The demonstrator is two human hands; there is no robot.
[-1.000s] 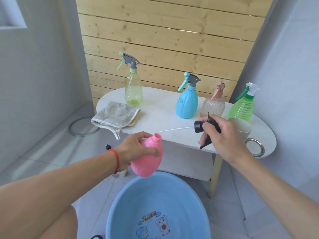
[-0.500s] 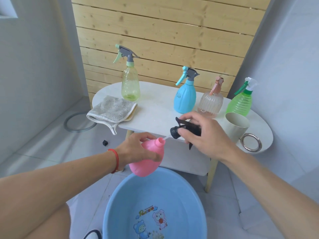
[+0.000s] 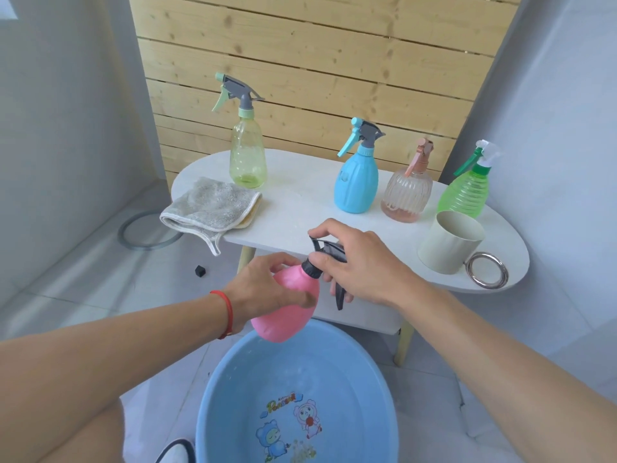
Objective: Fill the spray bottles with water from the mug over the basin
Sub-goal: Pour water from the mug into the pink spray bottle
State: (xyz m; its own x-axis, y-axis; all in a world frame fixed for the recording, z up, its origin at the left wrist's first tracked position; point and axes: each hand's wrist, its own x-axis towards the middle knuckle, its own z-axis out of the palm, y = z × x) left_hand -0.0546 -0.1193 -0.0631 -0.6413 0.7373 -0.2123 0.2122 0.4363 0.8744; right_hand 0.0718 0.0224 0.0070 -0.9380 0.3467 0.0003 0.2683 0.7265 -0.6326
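Note:
My left hand grips a pink spray bottle, tilted, above the far rim of the blue basin. My right hand holds the black trigger sprayer head, whose collar sits on the pink bottle's neck. A cream mug with a metal ring handle stands on the white table to the right. Along the table's back stand a yellow-green bottle, a blue bottle, a ribbed clear pink bottle and a green bottle, all with sprayer heads on.
A folded grey cloth hangs over the table's left edge. A metal ring and a small black cap lie on the tiled floor at left. A wooden slat wall stands behind the table.
My right hand has brought the black sprayer head left and down, its tube sliding into the pink bottle until the collar meets the neck. The left hand has kept the bottle over the basin.

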